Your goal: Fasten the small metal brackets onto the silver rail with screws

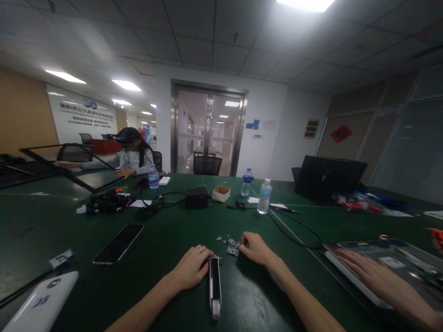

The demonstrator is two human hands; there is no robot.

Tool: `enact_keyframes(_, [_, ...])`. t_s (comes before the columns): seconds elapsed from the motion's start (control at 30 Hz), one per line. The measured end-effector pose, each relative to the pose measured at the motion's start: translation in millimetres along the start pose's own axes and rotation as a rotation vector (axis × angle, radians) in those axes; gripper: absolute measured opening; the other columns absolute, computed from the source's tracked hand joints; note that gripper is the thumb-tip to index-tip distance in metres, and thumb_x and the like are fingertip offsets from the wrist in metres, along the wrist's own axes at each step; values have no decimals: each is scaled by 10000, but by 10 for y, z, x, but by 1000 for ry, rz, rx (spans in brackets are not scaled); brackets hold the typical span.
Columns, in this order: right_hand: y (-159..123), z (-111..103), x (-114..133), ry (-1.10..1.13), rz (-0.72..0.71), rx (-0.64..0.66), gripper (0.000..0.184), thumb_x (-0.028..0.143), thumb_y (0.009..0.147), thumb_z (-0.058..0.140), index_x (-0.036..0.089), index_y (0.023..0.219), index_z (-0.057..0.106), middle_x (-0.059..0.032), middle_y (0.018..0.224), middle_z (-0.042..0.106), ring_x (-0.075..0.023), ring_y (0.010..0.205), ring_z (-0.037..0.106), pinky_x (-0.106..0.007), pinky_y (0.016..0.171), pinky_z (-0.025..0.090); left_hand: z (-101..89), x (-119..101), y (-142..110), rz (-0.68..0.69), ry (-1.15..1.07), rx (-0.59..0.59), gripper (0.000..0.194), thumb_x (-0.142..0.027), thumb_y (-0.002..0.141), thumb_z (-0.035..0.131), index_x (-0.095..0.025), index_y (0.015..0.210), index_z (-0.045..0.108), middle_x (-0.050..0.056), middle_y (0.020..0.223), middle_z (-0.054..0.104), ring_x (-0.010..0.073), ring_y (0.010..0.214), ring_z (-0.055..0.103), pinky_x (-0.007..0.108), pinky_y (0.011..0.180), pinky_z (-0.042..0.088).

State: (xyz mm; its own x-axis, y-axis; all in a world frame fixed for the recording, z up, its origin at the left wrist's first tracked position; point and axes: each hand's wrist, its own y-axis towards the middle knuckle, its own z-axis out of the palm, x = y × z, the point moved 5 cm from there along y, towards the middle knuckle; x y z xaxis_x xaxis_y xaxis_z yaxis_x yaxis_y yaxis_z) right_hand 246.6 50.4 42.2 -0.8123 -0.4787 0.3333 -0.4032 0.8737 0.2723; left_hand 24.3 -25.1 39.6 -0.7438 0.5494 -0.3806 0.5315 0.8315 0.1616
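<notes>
While three bottles (264, 198) stand beyond, my left hand (194, 266) touches one tool (215, 283), my right hand (255, 247) beside metal parts (233, 249); grips unclear.

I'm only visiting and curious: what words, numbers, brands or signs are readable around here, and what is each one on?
"28": on the white device at lower left.
Wall sign, far left: lines of lettering under a blue logo, too blurred to quote.
Labels on the three water bottles: too small and blurred.
Red diamond, right: its marking is unreadable.
Glass doors: faint lettering, too small.
</notes>
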Motion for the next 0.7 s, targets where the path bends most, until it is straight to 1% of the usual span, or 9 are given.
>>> enact_keyframes(0.07, [-15, 6, 100, 70, -62, -28, 31, 161, 759, 576, 172, 731, 568, -15, 759, 620, -139, 693, 538, -231, 639, 375, 2, 0, 0, 4, 4, -9, 295, -207, 933, 433, -236, 1189, 576, 45, 1154, 613, 219, 1047, 545, 355, 915, 430])
enact_keyframes(0.13, [-39, 39, 217, 123, -114, -31, 45, 145, 740, 586, 175, 732, 554, 3, 750, 601, -127, 677, 520, -223, 627, 368, 9, 0, 3, 11, 11, -14, 293, -199, 928, 435, -232, 1182, 576, 48, 1147, 617, 220, 1048, 545, 356, 919, 424])
enact_keyframes(0.23, [-77, 113, 400, 178, -179, -8, 84, 110, 712, 583, 181, 740, 547, 19, 750, 582, -118, 673, 514, -213, 618, 366, 15, -2, 6, 23, 16, -23, 288, -193, 928, 432, -230, 1174, 577, 50, 1144, 620, 218, 1050, 545, 349, 913, 424])
enact_keyframes(0.37, [-119, 199, 589, 212, -263, 43, 119, 89, 703, 577, 185, 772, 567, 14, 775, 588, -125, 710, 534, -212, 631, 382, 4, -8, 0, 12, 14, -19, 278, -196, 932, 430, -228, 1164, 581, 45, 1134, 617, 215, 1036, 549, 343, 895, 431])
enact_keyframes(0.53, [-144, 235, 651, 199, -291, 57, 178, 63, 707, 561, 188, 826, 609, 10, 768, 615, -132, 718, 557, -231, 679, 407, -2, -10, -12, -4, 12, -18, 279, -192, 926, 445, -231, 1165, 583, 39, 1128, 615, 219, 1035, 549, 348, 898, 430])
enact_keyframes(0.7, [-162, 236, 684, 198, -311, 43, 202, 62, 713, 563, 189, 862, 615, 10, 759, 624, -136, 713, 562, -237, 687, 414, 19, 0, -3, 5, 33, -25, 265, -186, 924, 447, -233, 1147, 583, 36, 1121, 614, 217, 1041, 548, 340, 893, 431])
